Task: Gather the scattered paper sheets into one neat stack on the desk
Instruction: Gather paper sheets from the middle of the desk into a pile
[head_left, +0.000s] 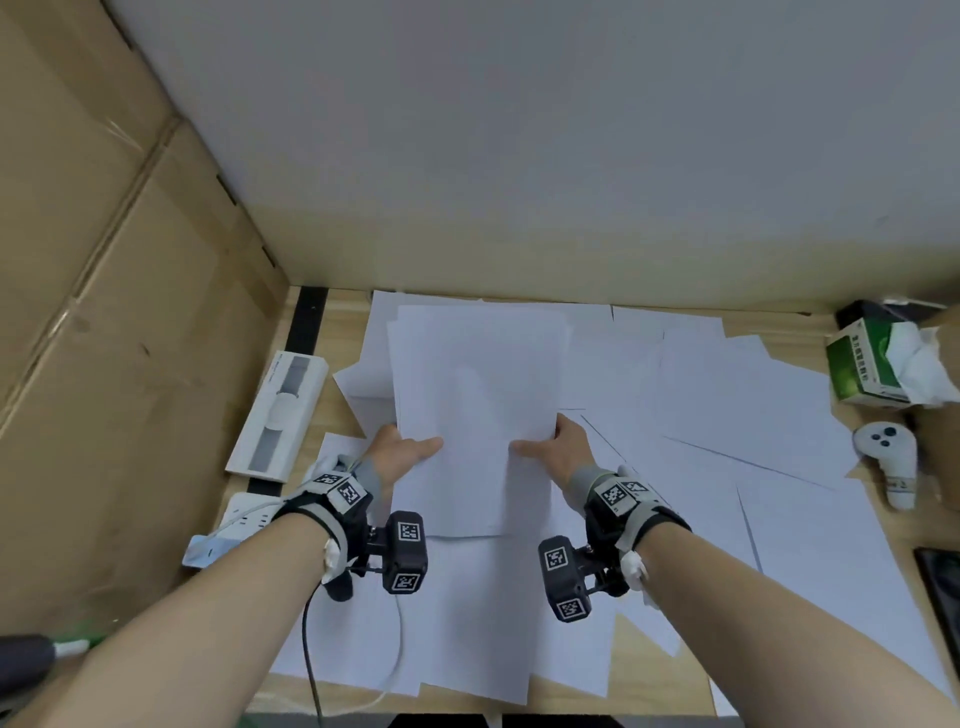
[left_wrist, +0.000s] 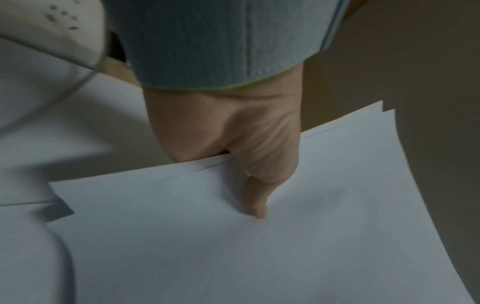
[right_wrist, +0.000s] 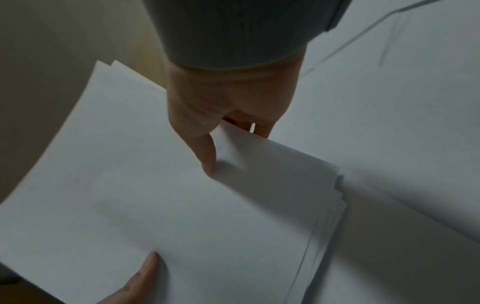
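A bundle of white paper sheets (head_left: 475, 395) is held above the desk at the centre of the head view. My left hand (head_left: 402, 449) pinches its left edge, thumb on top and fingers hidden beneath. My right hand (head_left: 558, 441) pinches the right edge the same way. In the left wrist view the thumb (left_wrist: 255, 197) presses on the top sheet (left_wrist: 233, 246), whose edges are slightly offset. In the right wrist view the thumb (right_wrist: 205, 154) lies on the bundle (right_wrist: 168, 205). Loose sheets (head_left: 737, 395) lie scattered over the wooden desk (head_left: 343, 317) around and below.
A cardboard box wall (head_left: 104, 312) stands on the left. A white flat device (head_left: 280, 413) and a power strip (head_left: 244, 512) lie at the left edge. A green tissue box (head_left: 867, 364) and a white controller (head_left: 888, 460) sit on the right.
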